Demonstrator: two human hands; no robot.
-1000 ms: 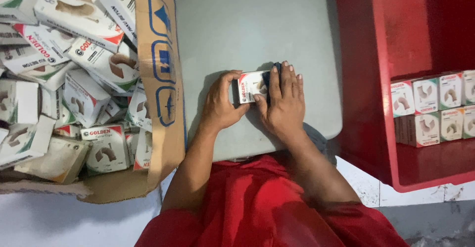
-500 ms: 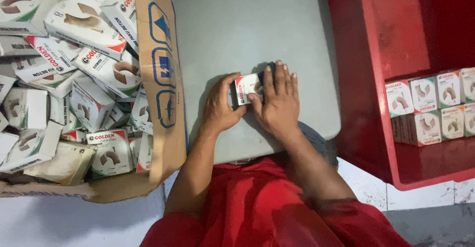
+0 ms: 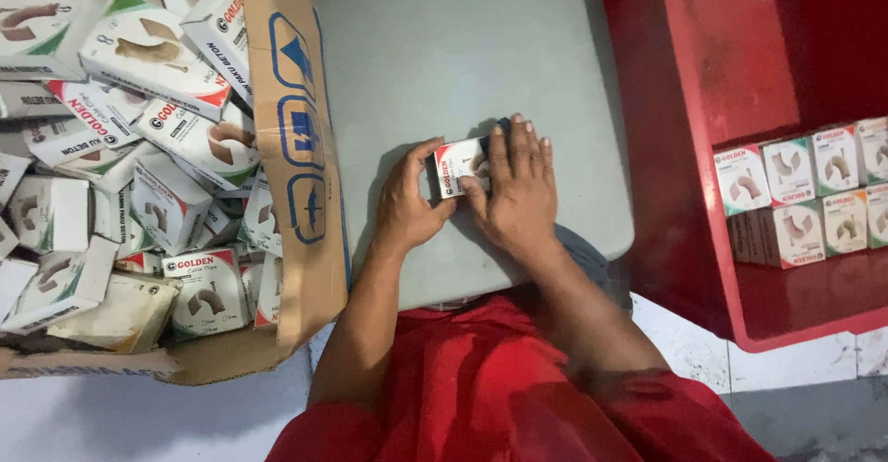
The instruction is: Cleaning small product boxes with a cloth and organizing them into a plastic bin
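Observation:
A small white box with red edges [image 3: 455, 166] lies on the grey table top [image 3: 444, 55]. My left hand [image 3: 412, 205] grips its left end with thumb and fingers. Flat over the right part of the box rests my right hand [image 3: 518, 189], fingers together and pointing away from me. Part of the box is hidden under those fingers.
An open cardboard carton [image 3: 296, 147] at the left holds several similar white boxes [image 3: 148, 46] in a loose pile. At the right a red shelf unit [image 3: 703, 147] carries neat rows of the same small boxes [image 3: 805, 194]. My red clothing fills the bottom.
Both hands stay on the small box; the view has shifted slightly and the box sits a little more under my right fingers.

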